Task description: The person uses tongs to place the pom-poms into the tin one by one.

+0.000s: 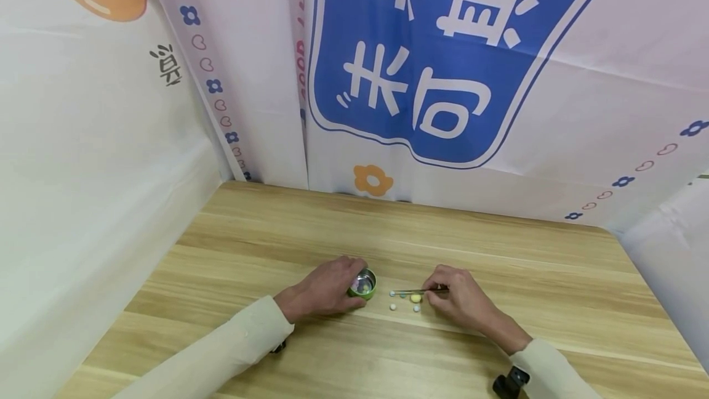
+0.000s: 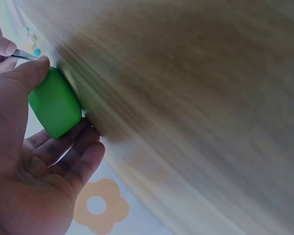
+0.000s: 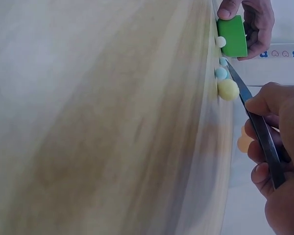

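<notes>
In the head view my left hand (image 1: 333, 287) grips a small round green tin (image 1: 362, 297) between thumb and fingers on the tabletop. The tin's mouth faces up; pinkish and yellowish spots show inside, too small to make out. My right hand (image 1: 462, 299) pinches a pair of metal tweezers (image 3: 265, 137), which point toward the tin. Their tips are at a small light blue ball (image 1: 392, 293); whether they grip it I cannot tell. Close by lie a larger yellow ball (image 3: 228, 89), a teal ball (image 1: 403, 295), a white ball (image 1: 392, 307) and a pale ball (image 1: 417, 308).
The wood-grain table (image 1: 266, 220) runs back to a hanging white cloth (image 1: 260, 79) with a blue printed panel (image 1: 399, 79). White cloth (image 1: 83, 159) also hangs on the left side. A black wrist camera (image 1: 509, 382) sits at the right cuff.
</notes>
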`<state>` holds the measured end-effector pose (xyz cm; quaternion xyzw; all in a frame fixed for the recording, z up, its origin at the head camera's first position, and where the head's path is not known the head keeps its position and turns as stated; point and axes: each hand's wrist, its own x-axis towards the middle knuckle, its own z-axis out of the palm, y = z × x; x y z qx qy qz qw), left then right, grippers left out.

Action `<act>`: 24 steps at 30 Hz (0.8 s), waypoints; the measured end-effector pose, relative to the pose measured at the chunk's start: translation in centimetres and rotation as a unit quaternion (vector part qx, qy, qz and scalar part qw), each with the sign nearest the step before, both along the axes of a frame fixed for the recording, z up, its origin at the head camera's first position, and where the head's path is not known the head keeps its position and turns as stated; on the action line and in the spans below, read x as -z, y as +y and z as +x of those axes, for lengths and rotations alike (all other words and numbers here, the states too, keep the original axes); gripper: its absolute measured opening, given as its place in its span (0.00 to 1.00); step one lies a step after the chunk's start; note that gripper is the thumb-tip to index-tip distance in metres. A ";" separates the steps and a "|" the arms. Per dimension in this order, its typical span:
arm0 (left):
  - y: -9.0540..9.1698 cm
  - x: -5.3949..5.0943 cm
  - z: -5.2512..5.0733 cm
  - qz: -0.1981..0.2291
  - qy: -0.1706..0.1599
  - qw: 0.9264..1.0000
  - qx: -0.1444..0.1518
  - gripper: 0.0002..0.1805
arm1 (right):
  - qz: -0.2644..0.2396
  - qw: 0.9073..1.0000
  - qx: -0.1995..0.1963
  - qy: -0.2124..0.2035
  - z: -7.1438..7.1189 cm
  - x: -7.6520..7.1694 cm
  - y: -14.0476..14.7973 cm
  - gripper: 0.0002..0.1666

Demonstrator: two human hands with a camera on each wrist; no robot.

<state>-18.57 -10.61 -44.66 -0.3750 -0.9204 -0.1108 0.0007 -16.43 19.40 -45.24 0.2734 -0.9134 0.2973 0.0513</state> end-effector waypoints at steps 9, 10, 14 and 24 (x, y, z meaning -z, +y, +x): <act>0.0 -0.2 0.1 -0.003 -0.005 1.000 -0.003 0.28 | 0.008 1.000 -0.009 0.019 -0.2 0.3 0.0 0.04; 0.0 -0.2 0.1 -0.002 -0.005 1.000 -0.003 0.28 | 0.009 1.000 -0.009 0.020 -0.2 0.3 0.0 0.03; 0.1 -0.1 0.1 0.000 -0.005 1.000 -0.004 0.28 | 0.016 1.000 -0.006 0.019 -0.2 0.2 0.0 0.02; 0.1 -0.2 0.1 -0.002 -0.005 1.000 -0.003 0.28 | 0.013 1.000 -0.004 0.014 -0.2 0.0 -0.1 0.01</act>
